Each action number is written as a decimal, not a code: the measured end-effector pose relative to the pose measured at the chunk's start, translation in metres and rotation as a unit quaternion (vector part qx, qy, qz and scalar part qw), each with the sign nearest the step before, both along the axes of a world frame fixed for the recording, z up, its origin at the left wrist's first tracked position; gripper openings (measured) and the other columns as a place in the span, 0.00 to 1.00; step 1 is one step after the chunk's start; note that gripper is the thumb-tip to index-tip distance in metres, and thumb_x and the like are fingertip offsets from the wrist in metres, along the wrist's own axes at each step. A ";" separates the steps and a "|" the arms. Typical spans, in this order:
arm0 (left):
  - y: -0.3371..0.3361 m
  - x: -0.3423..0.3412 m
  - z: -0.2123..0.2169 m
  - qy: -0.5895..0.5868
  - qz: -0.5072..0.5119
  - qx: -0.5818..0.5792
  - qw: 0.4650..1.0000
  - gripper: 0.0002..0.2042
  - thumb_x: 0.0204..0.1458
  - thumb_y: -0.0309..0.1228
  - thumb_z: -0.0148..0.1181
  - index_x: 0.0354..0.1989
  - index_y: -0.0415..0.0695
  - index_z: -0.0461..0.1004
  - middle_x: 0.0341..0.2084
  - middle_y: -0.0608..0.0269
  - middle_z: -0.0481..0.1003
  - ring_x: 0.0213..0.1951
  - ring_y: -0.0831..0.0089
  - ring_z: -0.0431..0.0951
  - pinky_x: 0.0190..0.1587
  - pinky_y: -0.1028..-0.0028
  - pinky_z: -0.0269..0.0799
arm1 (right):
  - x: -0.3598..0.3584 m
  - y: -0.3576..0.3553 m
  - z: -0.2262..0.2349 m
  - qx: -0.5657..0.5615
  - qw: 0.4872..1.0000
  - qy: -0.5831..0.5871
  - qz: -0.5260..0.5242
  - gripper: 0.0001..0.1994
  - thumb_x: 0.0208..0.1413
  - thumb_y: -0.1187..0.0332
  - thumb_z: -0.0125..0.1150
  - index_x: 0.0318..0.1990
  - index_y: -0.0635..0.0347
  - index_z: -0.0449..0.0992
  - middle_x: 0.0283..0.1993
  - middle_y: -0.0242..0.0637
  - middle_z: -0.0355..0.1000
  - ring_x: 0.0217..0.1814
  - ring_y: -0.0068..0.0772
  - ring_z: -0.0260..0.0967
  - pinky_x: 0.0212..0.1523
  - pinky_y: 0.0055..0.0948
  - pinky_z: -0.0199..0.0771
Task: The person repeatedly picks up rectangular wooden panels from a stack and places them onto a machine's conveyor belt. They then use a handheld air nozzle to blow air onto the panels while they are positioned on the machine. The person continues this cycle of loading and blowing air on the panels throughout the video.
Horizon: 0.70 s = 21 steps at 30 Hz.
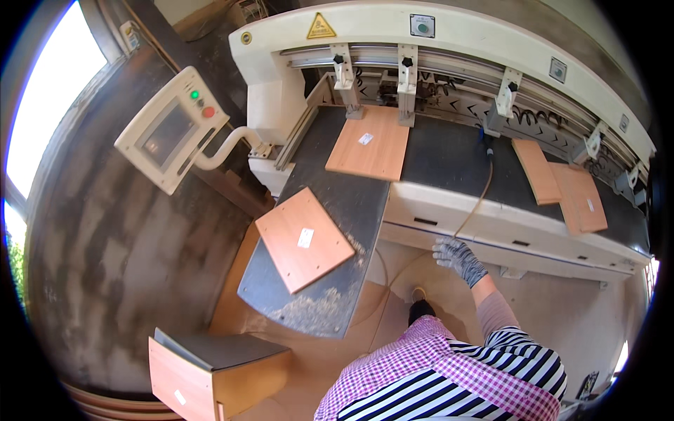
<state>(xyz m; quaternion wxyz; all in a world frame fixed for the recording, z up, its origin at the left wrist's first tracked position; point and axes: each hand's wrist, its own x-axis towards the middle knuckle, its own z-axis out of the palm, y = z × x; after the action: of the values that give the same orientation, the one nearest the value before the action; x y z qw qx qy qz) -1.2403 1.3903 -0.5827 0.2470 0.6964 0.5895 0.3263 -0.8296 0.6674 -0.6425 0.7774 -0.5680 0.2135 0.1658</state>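
Observation:
My right hand [460,261], in a grey glove, hangs in front of the machine's white front panel with its fingers apart. Nothing shows in its grasp. Beside its fingertips runs a thin tan hose [483,193], which leads up to a dark nozzle [489,149] on the black machine table [449,158]; whether glove and hose touch I cannot tell. My left hand is out of sight. A wood-grain board [375,144] with a white label lies under two clamps at the back. Another labelled board [303,242], with small holes, rests askew on the table's left extension.
Two more boards [537,172] [579,196] overlap at the table's right. A control panel [172,130] juts out on an arm at the left. Stacked panels [182,382] stand on the floor at lower left. Sawdust [309,309] covers the extension's near end.

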 end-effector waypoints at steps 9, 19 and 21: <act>-0.273 0.360 -0.011 -0.008 -0.336 0.168 0.927 0.22 0.49 0.22 0.59 0.56 0.38 0.70 0.52 0.52 0.71 0.55 0.58 0.69 0.63 0.62 0.60 | 0.202 -0.196 -0.023 -0.633 0.752 -0.054 -0.173 0.33 0.49 0.59 0.68 0.60 0.65 0.65 0.56 0.50 0.71 0.60 0.46 0.67 0.61 0.38 0.66; -0.478 0.648 0.024 -0.038 -0.690 0.204 0.693 0.20 0.49 0.23 0.60 0.53 0.37 0.72 0.51 0.49 0.73 0.55 0.55 0.71 0.61 0.61 0.64 | 0.363 -0.309 -0.010 -0.521 0.823 0.089 -0.208 0.43 0.44 0.60 0.72 0.67 0.62 0.56 0.49 0.46 0.72 0.55 0.46 0.69 0.57 0.37 0.68; -0.495 0.678 0.010 -0.066 -0.716 0.164 0.675 0.20 0.50 0.23 0.59 0.53 0.36 0.72 0.51 0.49 0.73 0.55 0.56 0.72 0.62 0.63 0.64 | 0.358 -0.320 -0.016 -0.401 0.901 0.087 -0.142 0.39 0.46 0.63 0.69 0.66 0.62 0.58 0.36 0.39 0.76 0.41 0.41 0.75 0.46 0.35 0.73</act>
<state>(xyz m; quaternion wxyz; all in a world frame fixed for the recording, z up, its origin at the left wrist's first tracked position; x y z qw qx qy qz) -0.5625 0.8952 -0.5727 0.3256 0.9112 -0.1703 0.1861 -0.4719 0.3473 -0.6582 0.4777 -0.7787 0.4068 0.0028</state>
